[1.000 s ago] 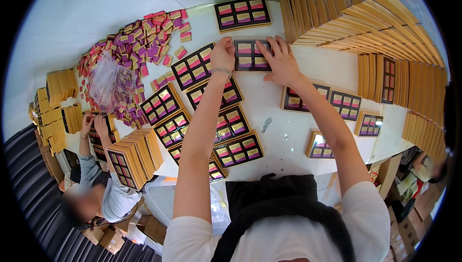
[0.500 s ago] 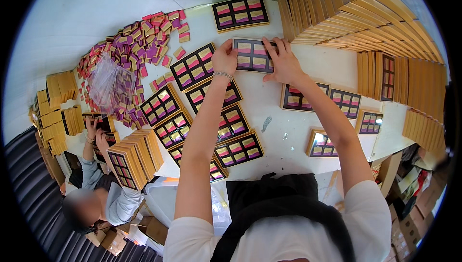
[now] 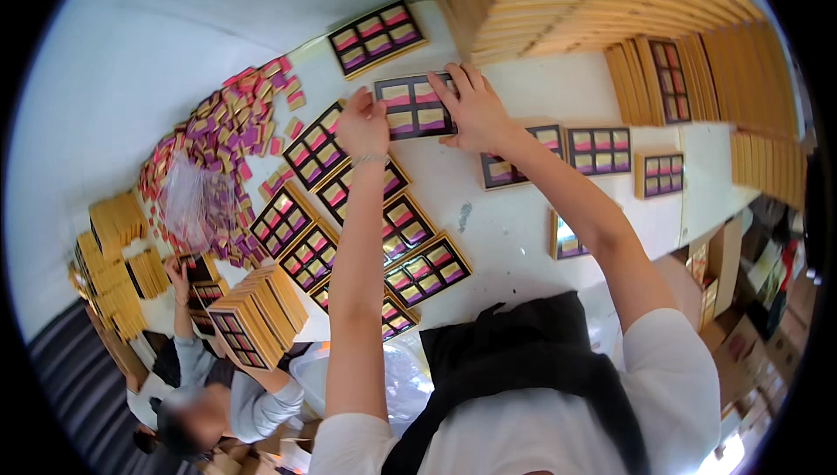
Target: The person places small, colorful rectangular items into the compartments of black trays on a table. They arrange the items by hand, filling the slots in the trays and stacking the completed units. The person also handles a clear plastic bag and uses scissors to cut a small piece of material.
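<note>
A flat box with a dark grey windowed top (image 3: 417,107) lies on the white table in front of me; pink, purple and gold pieces show through its windows. My left hand (image 3: 363,126) holds its left edge with bent fingers. On the right, my right hand (image 3: 479,116) grips the same box, its fingers over the top and the thumb at the near side. Undersides of both hands are hidden. Just beyond sits a black-and-gold box (image 3: 377,39) of six pieces. Several similar boxes (image 3: 429,270) lie around my left forearm, partly covered by it.
A heap of small pink, purple and gold pieces (image 3: 222,131) spreads at left under a clear plastic bag (image 3: 199,200). Tall stacks of gold boxes (image 3: 602,4) stand at the far right. More filled boxes (image 3: 598,151) lie rightward. A co-worker (image 3: 248,401) sits at lower left.
The view has turned, so the table's contents appear shifted and tilted. Both my hands stay on the same box. One of the co-worker's hands has dropped out of sight behind stacked boxes.
</note>
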### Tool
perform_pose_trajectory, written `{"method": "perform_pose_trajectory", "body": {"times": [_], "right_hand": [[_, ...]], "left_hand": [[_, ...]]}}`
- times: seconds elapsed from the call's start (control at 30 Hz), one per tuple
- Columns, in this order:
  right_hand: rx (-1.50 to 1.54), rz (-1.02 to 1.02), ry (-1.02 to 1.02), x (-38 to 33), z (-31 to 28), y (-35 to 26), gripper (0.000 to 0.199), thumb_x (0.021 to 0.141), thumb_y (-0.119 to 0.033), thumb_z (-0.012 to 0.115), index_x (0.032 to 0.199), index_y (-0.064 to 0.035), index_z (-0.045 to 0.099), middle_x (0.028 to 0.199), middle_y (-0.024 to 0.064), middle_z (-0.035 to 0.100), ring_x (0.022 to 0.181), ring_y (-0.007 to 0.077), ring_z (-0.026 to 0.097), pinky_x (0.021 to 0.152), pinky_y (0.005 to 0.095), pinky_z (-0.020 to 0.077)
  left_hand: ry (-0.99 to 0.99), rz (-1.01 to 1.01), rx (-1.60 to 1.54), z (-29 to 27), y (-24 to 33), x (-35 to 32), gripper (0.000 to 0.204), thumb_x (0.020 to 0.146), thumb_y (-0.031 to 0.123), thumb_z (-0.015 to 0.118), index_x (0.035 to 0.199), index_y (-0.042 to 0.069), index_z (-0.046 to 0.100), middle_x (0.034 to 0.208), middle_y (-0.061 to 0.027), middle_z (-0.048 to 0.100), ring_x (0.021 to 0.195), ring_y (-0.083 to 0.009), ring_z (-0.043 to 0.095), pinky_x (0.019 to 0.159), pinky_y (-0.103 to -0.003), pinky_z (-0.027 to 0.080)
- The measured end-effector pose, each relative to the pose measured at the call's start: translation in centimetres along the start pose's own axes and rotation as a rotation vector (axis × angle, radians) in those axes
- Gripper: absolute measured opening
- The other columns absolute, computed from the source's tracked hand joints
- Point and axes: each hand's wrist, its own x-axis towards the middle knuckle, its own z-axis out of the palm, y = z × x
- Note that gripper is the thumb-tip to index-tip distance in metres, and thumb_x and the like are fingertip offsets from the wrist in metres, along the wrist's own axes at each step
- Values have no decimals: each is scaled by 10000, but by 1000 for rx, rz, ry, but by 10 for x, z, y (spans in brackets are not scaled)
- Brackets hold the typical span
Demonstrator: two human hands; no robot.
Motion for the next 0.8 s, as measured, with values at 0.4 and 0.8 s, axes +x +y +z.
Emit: {"method": "perform_pose_trajectory", "body": {"times": [0.4,0.8], "right_hand": [[-63,355,86,-160,-42,70,930,801,-599,606,1442,-9,282,1410,283,358,1346,411,323,1105,578,197],[483,667,428,-158,-120,44,830,742,-360,777,1367,-24,347,1107,152,652,920,304,656,843,351,514]], "left_hand": [[-91,-118,62,95,-23,-181,558,849,362,666,1185,-69,555,1271,-258,490,1180,-356,463,1017,-425,360],[-306,-413,-929,82,88,-226,233,956,132,568,1138,24,471,1099,-85,580,956,-168,592,804,-300,507]]}}
